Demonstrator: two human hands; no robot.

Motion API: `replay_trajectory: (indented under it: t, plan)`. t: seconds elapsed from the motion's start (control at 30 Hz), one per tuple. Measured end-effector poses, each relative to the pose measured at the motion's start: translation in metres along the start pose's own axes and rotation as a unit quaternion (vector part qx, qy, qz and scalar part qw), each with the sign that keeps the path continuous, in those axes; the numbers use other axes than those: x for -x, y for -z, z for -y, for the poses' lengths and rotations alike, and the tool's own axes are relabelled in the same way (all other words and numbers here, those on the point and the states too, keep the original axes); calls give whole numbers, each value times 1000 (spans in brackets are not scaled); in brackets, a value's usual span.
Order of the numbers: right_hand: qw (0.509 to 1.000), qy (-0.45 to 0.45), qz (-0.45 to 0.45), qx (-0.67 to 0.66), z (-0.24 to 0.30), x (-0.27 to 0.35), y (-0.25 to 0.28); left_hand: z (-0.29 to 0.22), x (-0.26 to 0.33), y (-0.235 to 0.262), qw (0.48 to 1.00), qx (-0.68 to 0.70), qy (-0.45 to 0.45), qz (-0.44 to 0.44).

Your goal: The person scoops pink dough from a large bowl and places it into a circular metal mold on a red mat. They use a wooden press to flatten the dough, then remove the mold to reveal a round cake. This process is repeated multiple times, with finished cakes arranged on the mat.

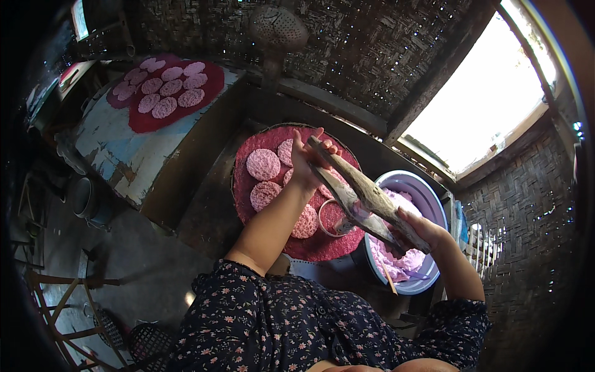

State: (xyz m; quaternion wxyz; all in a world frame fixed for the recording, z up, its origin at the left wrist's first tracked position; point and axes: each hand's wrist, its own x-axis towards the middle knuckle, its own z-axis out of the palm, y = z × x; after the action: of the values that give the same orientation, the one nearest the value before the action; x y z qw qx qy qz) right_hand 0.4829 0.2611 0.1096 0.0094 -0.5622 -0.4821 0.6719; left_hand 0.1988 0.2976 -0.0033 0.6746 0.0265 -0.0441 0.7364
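A wooden press of two long, worn bars (369,191) lies slantwise between my hands. My left hand (304,162) has its fingers curled round the far left end, and my right hand (426,230) is closed on the near right end. Pink-smeared residue shows on the lower bar. Below is a round tray with a red-pink lining (248,139), bearing several pink, lacy dough discs (263,165). A thin ring (320,222) sits on the tray's right part, partly covered by the press. Right of it stands a blue-grey basin (441,214) of pink dough (396,263).
A stick (389,279) leans on the basin's near rim. On the left, a peeling table (108,158) carries a red cloth (214,87) with more pink discs. A perforated ladle (279,29) hangs on the woven wall. A bright window opening (483,87) is at right.
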Motion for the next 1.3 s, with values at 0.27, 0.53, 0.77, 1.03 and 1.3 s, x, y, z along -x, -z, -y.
replay_trajectory:
  t: [0.27, 0.53, 0.77, 1.03, 1.3]
  plan:
    - [990, 73, 105, 66, 11, -12, -24, -31, 2, 0, 999, -24, -22, -18]
    - [979, 79, -25, 188, 30, -27, -26, -40, -17, -4, 997, -53, -56, 25]
    - [962, 77, -92, 247, 31, -3, -14, -10, -26, 9, 998, 43, 2, -39]
    - [973, 26, -78, 216, 14, 14, -27, -4, 1, 9, 996, 12, 32, -76]
    - [965, 82, -78, 234, 16, 1, -49, -29, -2, -2, 994, -42, -20, -101]
